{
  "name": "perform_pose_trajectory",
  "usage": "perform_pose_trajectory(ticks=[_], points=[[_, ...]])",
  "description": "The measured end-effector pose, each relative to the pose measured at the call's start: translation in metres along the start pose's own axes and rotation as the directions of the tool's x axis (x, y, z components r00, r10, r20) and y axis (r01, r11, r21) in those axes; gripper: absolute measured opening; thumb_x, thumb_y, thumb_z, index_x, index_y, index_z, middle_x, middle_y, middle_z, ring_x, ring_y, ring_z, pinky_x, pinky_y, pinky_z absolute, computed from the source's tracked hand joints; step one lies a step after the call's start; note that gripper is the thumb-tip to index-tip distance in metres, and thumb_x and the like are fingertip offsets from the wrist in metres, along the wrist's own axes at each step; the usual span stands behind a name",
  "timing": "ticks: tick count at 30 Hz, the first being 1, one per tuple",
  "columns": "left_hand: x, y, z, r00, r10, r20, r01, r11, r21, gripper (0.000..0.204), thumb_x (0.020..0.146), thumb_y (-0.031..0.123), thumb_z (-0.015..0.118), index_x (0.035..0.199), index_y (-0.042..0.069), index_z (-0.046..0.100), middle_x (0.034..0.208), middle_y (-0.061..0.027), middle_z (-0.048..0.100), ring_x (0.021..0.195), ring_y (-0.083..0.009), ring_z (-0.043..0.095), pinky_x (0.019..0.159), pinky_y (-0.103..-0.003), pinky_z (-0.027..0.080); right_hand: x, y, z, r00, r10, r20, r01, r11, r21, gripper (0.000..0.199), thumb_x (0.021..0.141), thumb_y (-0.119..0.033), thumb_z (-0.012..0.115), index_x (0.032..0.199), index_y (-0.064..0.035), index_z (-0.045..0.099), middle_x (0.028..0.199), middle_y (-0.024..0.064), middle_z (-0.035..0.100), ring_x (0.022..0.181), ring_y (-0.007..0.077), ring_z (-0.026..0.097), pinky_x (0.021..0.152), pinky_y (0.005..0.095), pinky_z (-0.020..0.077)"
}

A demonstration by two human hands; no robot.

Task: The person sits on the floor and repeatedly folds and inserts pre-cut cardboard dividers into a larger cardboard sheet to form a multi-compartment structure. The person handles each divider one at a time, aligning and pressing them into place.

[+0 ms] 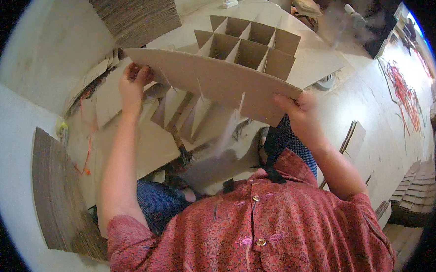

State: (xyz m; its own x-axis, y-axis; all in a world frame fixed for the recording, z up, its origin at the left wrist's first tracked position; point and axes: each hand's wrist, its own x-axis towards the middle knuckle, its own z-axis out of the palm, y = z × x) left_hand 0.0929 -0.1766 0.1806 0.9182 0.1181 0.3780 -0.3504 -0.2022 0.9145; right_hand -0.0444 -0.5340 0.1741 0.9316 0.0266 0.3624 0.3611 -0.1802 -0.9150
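A long brown cardboard strip point(206, 81) with slits along its lower edge stretches between my hands. Its left end is gripped by my left hand point(135, 80), with the fingers closed on it. At the other end, my right hand point(300, 111) pinches the strip, thumb on the near face. Just beyond it stands a cardboard divider grid point(249, 54) of crossed pieces with square cells. Below the strip, several upright cardboard cross pieces point(175, 109) show; whether the strip touches them I cannot tell.
Tall stacks of cardboard sheets stand at the far left point(130, 13) and near left point(62, 197). Tangled red straps point(402, 91) lie on the floor at right. More cardboard piles point(415, 185) sit at the right edge. Flat sheets point(114, 145) lie under my left arm.
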Motion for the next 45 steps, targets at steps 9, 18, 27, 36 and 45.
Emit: perform_pose_trajectory(ticks=[9,18,27,36,45], points=[[-0.003,-0.01,-0.007,0.999,-0.054,0.006,0.054,0.995,-0.086,0.021,0.088,0.012,0.06,0.102,-0.004,0.055,0.094,-0.0097,0.061,0.083,-0.0168,0.061,0.073,-0.028,0.051,-0.009,0.017,0.01,0.994,-0.111,-0.005,0.107,0.967,-0.23,0.011,0.087,-0.005,0.057,0.094,0.0015,0.062,0.068,0.0046,0.06,0.065,0.0065,0.049,0.056,0.027,0.0441],[-0.007,-0.077,-0.02,0.956,-0.268,0.116,0.23,0.936,0.265,0.026,0.088,0.016,0.061,0.106,-0.002,0.057,0.094,-0.0082,0.065,0.08,-0.013,0.06,0.073,-0.026,0.048,-0.03,0.077,0.023,0.992,0.101,0.082,-0.078,0.967,-0.244,0.013,0.086,-0.004,0.059,0.097,0.0002,0.064,0.071,0.011,0.063,0.067,0.0091,0.051,0.061,0.029,0.0471],[-0.046,-0.086,-0.042,0.881,-0.471,-0.053,0.474,0.878,0.074,0.046,0.09,0.037,0.058,0.118,0.0,0.058,0.101,-0.0068,0.064,0.089,-0.0135,0.059,0.077,-0.027,0.047,-0.017,0.041,0.015,0.981,-0.118,0.155,0.175,0.882,-0.437,0.061,0.079,-0.017,0.068,0.132,-0.0015,0.042,0.116,0.0239,0.058,0.106,0.038,0.057,0.091,0.0379,0.0456],[-0.085,-0.034,0.001,0.917,-0.316,0.244,0.333,0.943,-0.03,0.08,0.092,0.063,0.023,0.138,-0.001,0.034,0.144,-0.0193,0.032,0.133,-0.0252,0.032,0.111,-0.037,0.019,0.064,0.072,-0.005,0.997,0.071,-0.042,-0.081,0.716,-0.694,0.068,0.085,-0.05,0.056,0.13,-0.0012,0.043,0.113,0.028,0.057,0.107,0.0403,0.055,0.091,0.0443,0.0443],[-0.068,-0.021,0.071,0.881,-0.322,0.347,0.266,0.943,0.201,0.07,0.085,0.053,0.058,0.123,-0.005,0.048,0.12,-0.0176,0.055,0.112,-0.026,0.05,0.096,-0.035,0.037,0.044,0.024,0.054,0.891,0.262,0.37,-0.063,0.88,-0.471,0.084,0.07,-0.066,0.065,0.114,0.0051,0.053,0.103,0.0288,0.061,0.098,0.0413,0.059,0.083,0.0438,0.0484]])
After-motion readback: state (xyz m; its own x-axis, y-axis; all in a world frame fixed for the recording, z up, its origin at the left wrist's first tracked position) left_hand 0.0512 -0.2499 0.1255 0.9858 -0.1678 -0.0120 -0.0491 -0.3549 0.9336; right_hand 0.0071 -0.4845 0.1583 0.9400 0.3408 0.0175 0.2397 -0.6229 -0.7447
